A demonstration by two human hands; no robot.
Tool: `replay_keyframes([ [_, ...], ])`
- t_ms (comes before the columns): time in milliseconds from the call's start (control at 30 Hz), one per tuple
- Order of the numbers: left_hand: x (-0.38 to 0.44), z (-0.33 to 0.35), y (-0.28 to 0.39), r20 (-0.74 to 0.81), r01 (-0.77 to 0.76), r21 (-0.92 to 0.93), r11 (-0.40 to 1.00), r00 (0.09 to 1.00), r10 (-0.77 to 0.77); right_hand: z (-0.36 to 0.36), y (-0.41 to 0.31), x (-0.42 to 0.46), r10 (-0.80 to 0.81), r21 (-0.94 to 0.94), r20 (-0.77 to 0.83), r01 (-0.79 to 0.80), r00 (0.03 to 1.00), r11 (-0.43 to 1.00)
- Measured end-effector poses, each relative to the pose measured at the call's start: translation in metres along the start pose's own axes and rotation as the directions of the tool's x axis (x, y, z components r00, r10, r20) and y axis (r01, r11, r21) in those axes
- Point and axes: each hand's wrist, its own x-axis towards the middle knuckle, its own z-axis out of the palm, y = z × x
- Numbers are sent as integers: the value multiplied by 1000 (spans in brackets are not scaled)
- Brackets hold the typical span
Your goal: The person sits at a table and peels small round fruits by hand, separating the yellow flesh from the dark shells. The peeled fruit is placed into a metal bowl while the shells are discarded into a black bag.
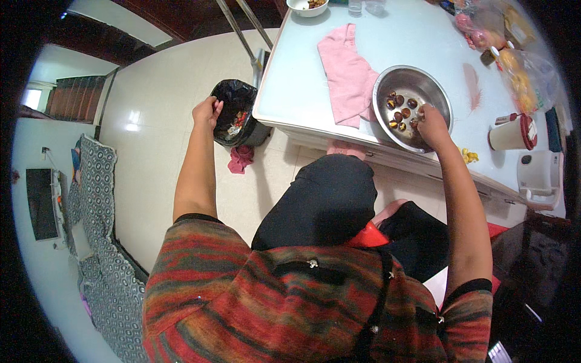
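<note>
My left hand (207, 112) is at the near-left rim of a black-lined waste bin (231, 90). Its fingers are bunched, and whether anything is pinched between them cannot be made out. Food scraps and crumpled white bits (238, 121) lie inside the bin. On the table's front edge sits a round stainless steel bowl (395, 75) holding several dark brown chestnuts (405, 112), some split with yellow flesh showing. My right hand (433, 128) reaches into the bowl from the right, fingertips beside a chestnut (413, 122); their grip is partly hidden.
A pink cloth (347, 77) lies left of the bowl on the white table (299, 86). Peeled yellow pieces (470, 156), a lidded cup (510, 134) and bagged fruit (517, 79) are at the right. A white bowl (308, 7) stands at the far edge. A dark pink cloth (242, 159) touches the bin.
</note>
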Motion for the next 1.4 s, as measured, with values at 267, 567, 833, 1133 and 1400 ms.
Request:
replay_keyframes([
  [267,29,-16,3,-44,76,364,928,997,-65,-7,-14,3,73,-77,97,-66,993,995],
  [567,59,9,-22,198,-409,656,634,904,379,-22,-21,-5,107,-21,135,-105,985,994],
  [833,-54,153,18,637,-770,492,407,637,435,-25,-11,-20,-8,218,-49,18,999,976],
  [1133,-213,289,-10,979,-971,54,233,97,178,-24,-29,-18,69,-222,286,-4,956,975],
  [1400,-240,321,-56,992,-999,-43,2,-43,-115,-29,-21,-21,4,92,-4,-4,1000,996],
])
